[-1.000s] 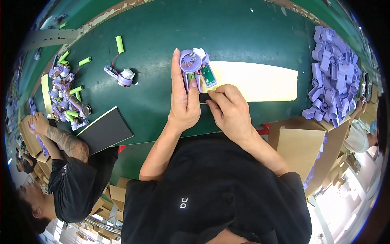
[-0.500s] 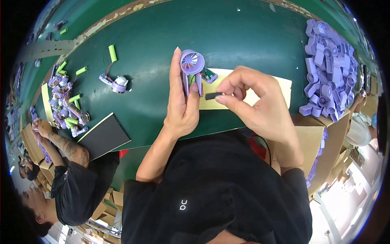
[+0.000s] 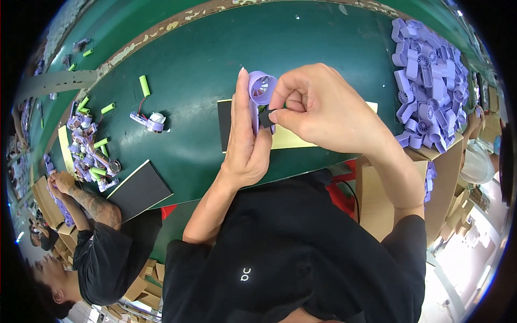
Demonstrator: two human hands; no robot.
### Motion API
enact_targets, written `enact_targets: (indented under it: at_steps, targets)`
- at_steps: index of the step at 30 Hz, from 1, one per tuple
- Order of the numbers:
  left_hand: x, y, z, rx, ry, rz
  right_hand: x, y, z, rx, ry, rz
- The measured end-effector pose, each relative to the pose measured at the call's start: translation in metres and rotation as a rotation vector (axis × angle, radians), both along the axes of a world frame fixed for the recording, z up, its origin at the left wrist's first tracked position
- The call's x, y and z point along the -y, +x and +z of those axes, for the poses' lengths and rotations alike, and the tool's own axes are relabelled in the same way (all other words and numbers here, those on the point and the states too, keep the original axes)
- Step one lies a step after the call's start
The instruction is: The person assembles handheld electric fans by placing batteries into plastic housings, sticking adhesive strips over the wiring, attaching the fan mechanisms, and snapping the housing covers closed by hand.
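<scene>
My left hand [image 3: 243, 148] is closed around a purple plastic fan housing [image 3: 263, 86], its round, finned opening pointing up. A small piece of the housing's green inside shows beside my thumb. My right hand [image 3: 323, 113] pinches a small black pad [image 3: 265, 118] between thumb and forefinger. That pad lies at the housing's open lower part; whether it is stuck there I cannot tell. Under both hands is a yellow sheet [image 3: 293, 140] with a black strip [image 3: 224, 126] at its left end.
Many purple housing shells [image 3: 425, 86] are heaped at the right, above a cardboard box [image 3: 371, 199]. One opened fan unit [image 3: 153, 123] with a green battery cell [image 3: 144, 86] lies left. Farther left are piled fan units [image 3: 89, 142], a black sheet [image 3: 141, 188] and a co-worker's arms [image 3: 89, 196].
My right hand has brought the black pad leftward to the housing. My left hand and the housing have shifted slightly right, and the sheet's black end now shows beside my left hand.
</scene>
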State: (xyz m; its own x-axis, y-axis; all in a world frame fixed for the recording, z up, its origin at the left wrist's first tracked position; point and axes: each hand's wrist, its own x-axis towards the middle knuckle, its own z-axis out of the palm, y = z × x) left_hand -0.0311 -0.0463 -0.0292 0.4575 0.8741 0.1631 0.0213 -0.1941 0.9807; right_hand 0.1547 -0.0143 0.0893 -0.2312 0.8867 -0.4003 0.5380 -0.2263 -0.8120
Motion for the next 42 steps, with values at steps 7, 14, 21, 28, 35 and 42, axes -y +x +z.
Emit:
enact_targets:
  at_steps: [7,14,21,28,35,42]
  targets:
    - [-0.001,0.006,0.009,0.15,-0.175,-0.018,-0.002,0.005,-0.006,0.018,0.025,-0.023]
    - [-0.001,0.013,0.01,0.074,-0.139,0.028,-0.013,0.007,0.0,0.044,-0.072,-0.009]
    - [-0.006,0.016,-0.001,0.073,-0.003,0.046,-0.016,0.004,-0.001,0.112,0.038,0.136]
    - [-0.007,0.017,-0.003,0.013,0.044,0.074,-0.002,-0.003,-0.017,-0.032,0.075,-0.007]
    - [-0.01,0.013,0.004,-0.085,0.158,0.087,0.013,-0.007,-0.069,-0.168,0.257,-0.173]
    - [-0.006,0.014,-0.004,-0.065,0.066,0.071,0.004,0.011,-0.055,-0.171,0.222,-0.024]
